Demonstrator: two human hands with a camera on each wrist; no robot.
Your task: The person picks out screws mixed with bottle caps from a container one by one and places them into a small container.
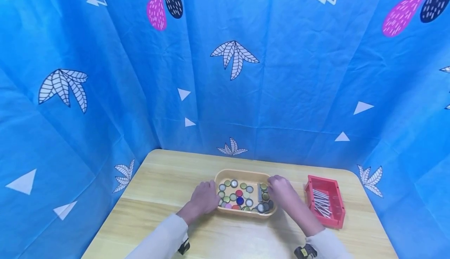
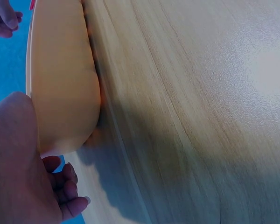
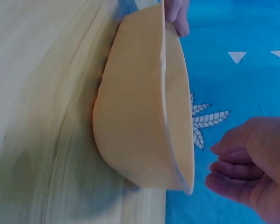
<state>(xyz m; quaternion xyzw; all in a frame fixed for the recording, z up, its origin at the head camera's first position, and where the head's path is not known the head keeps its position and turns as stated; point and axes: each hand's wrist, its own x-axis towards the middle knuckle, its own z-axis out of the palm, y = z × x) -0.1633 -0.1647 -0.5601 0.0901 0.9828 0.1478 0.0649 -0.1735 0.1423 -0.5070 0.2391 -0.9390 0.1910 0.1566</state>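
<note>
An orange plastic tub (image 1: 242,213) sits on the table, holding several bottle caps (image 1: 240,200) in green, silver, red, pink and blue. Upright among them near the right end lies a silver metal rod or pair of rods (image 1: 259,192). My left hand (image 1: 206,197) holds the tub's left end, its thumb at the rim and fingers around the outside, as the left wrist view (image 2: 18,158) shows. Over the tub's right end is my right hand (image 1: 281,188). Its fingers (image 3: 235,170) are loosely bent beyond the rim in the right wrist view, with nothing visible between them.
A red bin (image 1: 336,220) with several silver metal rods (image 1: 321,203) stands to the right of the tub, beside my right forearm. The wooden table (image 1: 168,173) is backed by a blue patterned curtain (image 1: 218,106) on its far and side edges.
</note>
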